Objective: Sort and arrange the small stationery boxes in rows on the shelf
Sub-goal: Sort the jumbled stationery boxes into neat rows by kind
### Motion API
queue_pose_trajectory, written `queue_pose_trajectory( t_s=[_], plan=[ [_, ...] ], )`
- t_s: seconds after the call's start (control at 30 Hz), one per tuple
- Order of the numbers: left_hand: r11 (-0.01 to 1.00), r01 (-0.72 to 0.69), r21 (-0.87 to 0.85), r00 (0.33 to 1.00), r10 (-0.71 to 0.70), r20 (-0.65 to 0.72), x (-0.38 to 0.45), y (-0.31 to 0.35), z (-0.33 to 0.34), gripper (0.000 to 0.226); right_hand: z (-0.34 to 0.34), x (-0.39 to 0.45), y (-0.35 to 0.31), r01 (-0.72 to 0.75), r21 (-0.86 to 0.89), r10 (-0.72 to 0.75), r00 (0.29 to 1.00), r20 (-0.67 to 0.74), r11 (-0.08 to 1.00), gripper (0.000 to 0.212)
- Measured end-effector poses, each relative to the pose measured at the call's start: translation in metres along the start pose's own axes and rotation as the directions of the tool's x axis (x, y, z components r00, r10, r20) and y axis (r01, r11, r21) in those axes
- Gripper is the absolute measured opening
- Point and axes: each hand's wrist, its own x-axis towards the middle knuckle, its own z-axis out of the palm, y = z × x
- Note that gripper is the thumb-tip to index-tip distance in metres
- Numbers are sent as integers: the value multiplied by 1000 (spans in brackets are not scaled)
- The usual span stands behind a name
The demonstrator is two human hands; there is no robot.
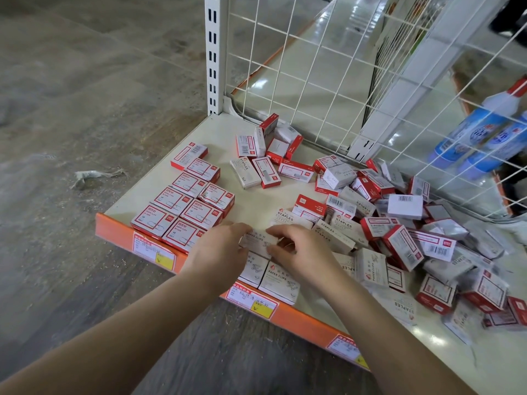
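Stationery boxes (399, 232) cover your shelf (159, 181), and you are partway through: red paper-clip boxes (188, 206) already stand in two tidy columns at the left front corner, set edge to edge so the labels face up and read alike. Your left hand (219, 252) and right hand (296, 252) meet over a white paper-clip box (258, 242) just behind the orange price rail (119, 232), fingers curled down onto its edges; you appear to be squaring it against the two white boxes (271, 277) in front of it, starting a second block beside the red one. Whether your fingers pinch the box or merely press on it cannot be told from this angle. To your right the unsorted heap lies jumbled, staples and clips mixed, some tipped on edge. A smaller cluster (265, 155) sits near the back wire grid (313, 81). Glue bottles (484, 138) hang beyond the wire at right.
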Motion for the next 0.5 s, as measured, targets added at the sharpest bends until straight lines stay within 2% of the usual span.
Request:
queue_pose_trajectory(
  t_s=[0.5],
  plan=[
    [999, 34, -16, 999, -34, 0, 1, 0, 2, 36, 2, -3, -5, -19, 67, 20, 999, -26, 998, 36]
  ],
)
